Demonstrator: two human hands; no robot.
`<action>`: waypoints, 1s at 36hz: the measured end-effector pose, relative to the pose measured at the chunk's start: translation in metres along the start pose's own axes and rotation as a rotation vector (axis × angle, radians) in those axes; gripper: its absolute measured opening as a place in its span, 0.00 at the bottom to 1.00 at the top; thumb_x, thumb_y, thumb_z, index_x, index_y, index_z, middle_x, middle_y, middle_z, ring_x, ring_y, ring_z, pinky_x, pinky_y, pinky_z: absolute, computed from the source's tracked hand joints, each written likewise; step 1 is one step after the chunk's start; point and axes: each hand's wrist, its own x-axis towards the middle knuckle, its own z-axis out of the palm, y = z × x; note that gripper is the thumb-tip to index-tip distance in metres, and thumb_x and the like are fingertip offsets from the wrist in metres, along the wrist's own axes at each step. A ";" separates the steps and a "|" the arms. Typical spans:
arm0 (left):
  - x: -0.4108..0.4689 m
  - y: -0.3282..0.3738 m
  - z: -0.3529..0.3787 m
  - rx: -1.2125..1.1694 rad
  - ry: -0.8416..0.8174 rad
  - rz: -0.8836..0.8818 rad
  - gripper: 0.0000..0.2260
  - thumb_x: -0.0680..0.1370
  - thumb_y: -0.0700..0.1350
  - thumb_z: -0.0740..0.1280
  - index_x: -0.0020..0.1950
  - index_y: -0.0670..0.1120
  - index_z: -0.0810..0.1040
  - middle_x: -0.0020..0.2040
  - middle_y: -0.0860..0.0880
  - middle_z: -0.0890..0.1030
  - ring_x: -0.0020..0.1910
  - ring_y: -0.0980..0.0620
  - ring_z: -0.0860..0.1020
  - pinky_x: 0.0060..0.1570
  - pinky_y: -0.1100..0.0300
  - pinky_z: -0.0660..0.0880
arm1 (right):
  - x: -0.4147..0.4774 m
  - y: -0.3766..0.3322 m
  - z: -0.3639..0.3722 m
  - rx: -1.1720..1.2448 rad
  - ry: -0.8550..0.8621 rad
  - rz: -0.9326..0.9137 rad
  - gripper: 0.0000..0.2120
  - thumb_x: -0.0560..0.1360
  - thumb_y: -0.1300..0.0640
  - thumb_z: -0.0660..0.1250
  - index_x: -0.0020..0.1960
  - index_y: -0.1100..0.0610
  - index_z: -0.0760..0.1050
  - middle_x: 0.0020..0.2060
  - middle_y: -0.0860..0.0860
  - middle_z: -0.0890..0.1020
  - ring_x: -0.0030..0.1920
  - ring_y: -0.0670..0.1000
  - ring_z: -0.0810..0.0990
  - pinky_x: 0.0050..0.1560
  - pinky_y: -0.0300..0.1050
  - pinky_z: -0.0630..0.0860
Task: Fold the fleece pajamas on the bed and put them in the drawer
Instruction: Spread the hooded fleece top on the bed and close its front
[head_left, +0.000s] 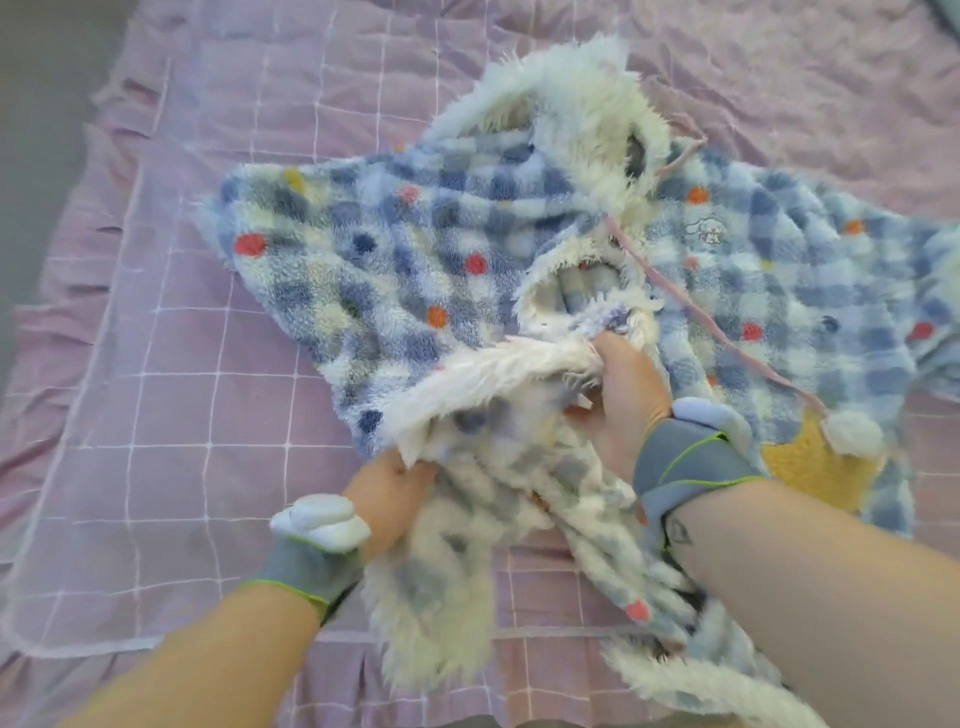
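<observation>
Firmly, hands (389, 493) (618, 410) grip pajamas (415, 249) (rumpled).

The fleece pajamas (467, 249) lie spread on the bed (156, 338).

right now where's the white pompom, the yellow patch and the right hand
white pompom (854, 435): head view, middle of the fluffy ball
yellow patch (805, 478): head view, bare middle of the patch
right hand (623, 400): head view, back of the hand, which grips the fleece pajamas (395, 249)
</observation>
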 end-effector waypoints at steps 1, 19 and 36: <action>0.001 0.012 -0.005 -0.134 0.028 -0.009 0.11 0.79 0.51 0.61 0.51 0.45 0.77 0.46 0.44 0.78 0.53 0.45 0.78 0.48 0.59 0.69 | 0.005 -0.006 0.002 0.017 -0.008 -0.017 0.06 0.73 0.55 0.62 0.47 0.56 0.73 0.33 0.53 0.73 0.27 0.50 0.74 0.29 0.40 0.71; 0.056 0.124 0.008 -0.269 0.123 0.450 0.19 0.77 0.38 0.64 0.68 0.47 0.66 0.61 0.48 0.72 0.51 0.52 0.75 0.49 0.61 0.72 | 0.038 -0.008 -0.055 -0.747 -0.135 -0.069 0.14 0.74 0.54 0.67 0.59 0.58 0.76 0.48 0.52 0.79 0.53 0.53 0.79 0.55 0.45 0.74; 0.053 0.045 0.144 -0.158 -0.012 0.028 0.13 0.76 0.44 0.69 0.58 0.42 0.76 0.59 0.41 0.78 0.61 0.50 0.74 0.49 0.75 0.64 | 0.087 0.147 -0.101 -1.496 -0.282 -0.129 0.35 0.68 0.51 0.70 0.71 0.51 0.58 0.70 0.53 0.64 0.72 0.56 0.63 0.69 0.48 0.64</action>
